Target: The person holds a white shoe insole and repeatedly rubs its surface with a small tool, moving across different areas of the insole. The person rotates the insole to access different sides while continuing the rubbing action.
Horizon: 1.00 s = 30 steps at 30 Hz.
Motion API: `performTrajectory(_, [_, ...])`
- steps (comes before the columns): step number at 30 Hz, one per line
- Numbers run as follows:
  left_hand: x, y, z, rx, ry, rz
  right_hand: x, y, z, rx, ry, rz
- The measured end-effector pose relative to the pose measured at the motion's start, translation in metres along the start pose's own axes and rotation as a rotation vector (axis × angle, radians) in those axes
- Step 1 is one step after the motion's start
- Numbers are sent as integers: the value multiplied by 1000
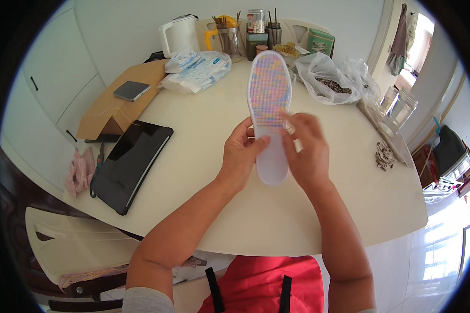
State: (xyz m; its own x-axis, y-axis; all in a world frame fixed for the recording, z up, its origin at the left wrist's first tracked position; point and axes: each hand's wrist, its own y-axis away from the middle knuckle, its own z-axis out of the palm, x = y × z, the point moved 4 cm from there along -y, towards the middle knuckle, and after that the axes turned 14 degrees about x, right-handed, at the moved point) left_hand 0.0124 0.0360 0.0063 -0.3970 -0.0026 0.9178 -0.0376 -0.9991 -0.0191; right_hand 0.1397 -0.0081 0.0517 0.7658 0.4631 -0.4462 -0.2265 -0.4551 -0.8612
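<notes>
A shoe insole (pixel 269 90) stands upright over the table in front of me. Multicoloured stitching covers its upper part, and its heel end is plain white. My left hand (pixel 241 150) grips the left edge near the middle, with the thumb lying across the white face. At the right edge, by the lower border of the stitching, is my right hand (pixel 307 146), its fingers bent and blurred by motion. Whether a needle or thread is between those fingertips is too blurred to tell.
A black tablet (pixel 133 166), scissors (pixel 98 170) and a cardboard box (pixel 119 101) lie left. Behind stand a white kettle (pixel 179 37) and a glass pitcher (pixel 231 41). To the right are a bag of sunflower seeds (pixel 329 80), a glass jar (pixel 398 111) and a shell pile (pixel 384 156).
</notes>
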Motion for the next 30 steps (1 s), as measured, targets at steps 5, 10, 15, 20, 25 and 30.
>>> performTrajectory(5, [1,-3,4,-247,189,-85,52,-1,-7,-92,-358,775])
performTrajectory(10, [-5,0,7,-395,252,-181,41,18,14,-515,-930,1241])
performTrajectory(15, [-6,2,7,-456,269,-218,32,17,11,-466,-1028,1256])
performTrajectory(20, [-7,5,11,-460,246,-228,60,19,14,-308,-992,1294])
performTrajectory(25, [-6,-1,5,-331,159,-165,91,9,-2,145,-1165,1527])
performTrajectory(30, [-3,-2,3,-249,136,-156,107,0,-15,444,-1313,1503])
